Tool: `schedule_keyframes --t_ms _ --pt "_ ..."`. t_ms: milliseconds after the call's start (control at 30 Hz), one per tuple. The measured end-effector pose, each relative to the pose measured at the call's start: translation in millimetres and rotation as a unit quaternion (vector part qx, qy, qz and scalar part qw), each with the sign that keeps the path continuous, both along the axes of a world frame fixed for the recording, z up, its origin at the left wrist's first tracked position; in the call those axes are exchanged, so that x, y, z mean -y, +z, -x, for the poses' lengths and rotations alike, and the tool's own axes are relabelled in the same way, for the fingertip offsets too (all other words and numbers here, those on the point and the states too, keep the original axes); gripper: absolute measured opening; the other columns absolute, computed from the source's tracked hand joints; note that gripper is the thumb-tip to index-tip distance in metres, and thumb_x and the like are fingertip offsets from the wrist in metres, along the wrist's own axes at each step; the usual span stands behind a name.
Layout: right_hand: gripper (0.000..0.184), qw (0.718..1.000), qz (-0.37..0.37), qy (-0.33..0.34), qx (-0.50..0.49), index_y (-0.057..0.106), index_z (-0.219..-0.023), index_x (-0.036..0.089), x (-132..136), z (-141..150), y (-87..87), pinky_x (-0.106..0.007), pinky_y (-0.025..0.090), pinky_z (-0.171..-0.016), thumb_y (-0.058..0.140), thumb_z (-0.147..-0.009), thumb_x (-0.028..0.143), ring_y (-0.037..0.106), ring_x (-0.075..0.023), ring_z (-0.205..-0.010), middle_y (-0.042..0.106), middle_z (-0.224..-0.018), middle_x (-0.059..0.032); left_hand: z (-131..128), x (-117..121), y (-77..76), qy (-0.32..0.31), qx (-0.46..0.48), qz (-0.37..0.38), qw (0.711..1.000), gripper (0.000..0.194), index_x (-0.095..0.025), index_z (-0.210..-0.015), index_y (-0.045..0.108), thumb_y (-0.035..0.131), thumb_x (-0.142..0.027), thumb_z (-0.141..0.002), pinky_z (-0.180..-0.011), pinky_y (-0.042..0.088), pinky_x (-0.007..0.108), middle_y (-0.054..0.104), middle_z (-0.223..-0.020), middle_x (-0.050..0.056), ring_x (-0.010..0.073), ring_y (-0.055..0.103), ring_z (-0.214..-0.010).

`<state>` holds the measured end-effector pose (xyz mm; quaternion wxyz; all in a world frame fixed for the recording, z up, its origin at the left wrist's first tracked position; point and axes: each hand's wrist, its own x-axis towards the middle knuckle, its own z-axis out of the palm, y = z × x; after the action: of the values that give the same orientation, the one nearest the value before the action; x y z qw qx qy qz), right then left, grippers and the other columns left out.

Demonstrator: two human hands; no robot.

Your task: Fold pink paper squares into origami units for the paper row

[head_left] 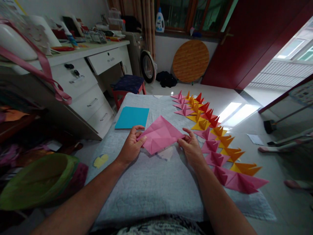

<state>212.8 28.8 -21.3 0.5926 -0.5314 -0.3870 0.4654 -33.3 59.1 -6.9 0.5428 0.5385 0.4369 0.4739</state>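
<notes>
A creased pink square of origami paper (160,132) is held between my two hands, turned so its corners point left, right, near and far. My left hand (133,143) pinches the left corner, thumb on top. At the right corner, my right hand (191,145) grips the paper between thumb and fingers. Just beyond my left hand lies a stack of blue paper (132,117). To the right of my right hand stand rows of folded paper cranes: pink cranes (210,146), yellow cranes (224,141) and red cranes (207,112).
Pale blue cloth (151,182) covers the low table. A stool (128,84) stands at its far left, near the white desk (83,78) and the washing machine (149,67) with its door open. A green bin (39,179) sits on the left; a round wooden board (190,61) leans against the back wall.
</notes>
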Motion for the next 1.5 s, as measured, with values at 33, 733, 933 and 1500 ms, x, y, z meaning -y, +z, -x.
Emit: schedule_keyframes --t_ms 33,733,933,1500 --pt "0.057 0.999 -0.015 -0.025 0.046 0.050 -0.125 0.028 0.4 0.1 -0.5 -0.027 0.045 -0.062 0.071 -0.071 0.029 0.056 -0.0138 -0.069 0.060 -0.085 0.0031 0.4 0.1 0.3 -0.001 -0.001 -0.002 1.000 0.041 -0.026 -0.122 0.044 0.064 -0.027 -0.086 -0.054 0.040 0.018 0.058 -0.079 -0.004 0.0097 0.054 -0.058" --pt "0.030 0.781 -0.235 0.081 0.573 0.070 -0.086 0.024 22.0 27.1 12.0 -0.039 0.043 -0.087 0.052 -0.082 0.000 0.053 -0.0239 -0.096 0.067 -0.105 -0.0064 -3.5 5.2 1.7 0.031 -0.127 -0.058 0.990 0.015 -0.017 -0.084 0.067 0.054 -0.024 -0.084 -0.049 0.041 0.023 0.058 -0.082 0.000 0.0090 0.051 -0.053" --pt "0.033 0.807 -0.250 0.100 0.526 0.071 -0.093 0.020 22.6 25.2 9.1 -0.034 0.051 -0.081 0.043 -0.088 0.002 0.061 -0.0212 -0.089 0.068 -0.101 -0.0101 0.9 4.7 4.6 0.027 -0.199 -0.138 0.970 0.022 -0.018 -0.097 0.074 0.055 -0.023 -0.086 -0.078 0.051 0.031 0.064 -0.096 0.006 0.0194 0.062 -0.093" --pt "0.029 0.872 -0.208 0.110 0.429 0.062 -0.095 0.021 24.0 14.5 8.2 -0.039 0.051 -0.097 0.049 -0.073 0.008 0.062 -0.0239 -0.111 0.062 -0.121 -0.0130 11.4 2.7 1.0 -0.030 -0.356 -0.285 0.890 0.050 -0.022 -0.124 0.068 0.049 -0.006 -0.080 -0.100 0.050 0.039 0.065 -0.110 0.007 0.0222 0.060 -0.107"
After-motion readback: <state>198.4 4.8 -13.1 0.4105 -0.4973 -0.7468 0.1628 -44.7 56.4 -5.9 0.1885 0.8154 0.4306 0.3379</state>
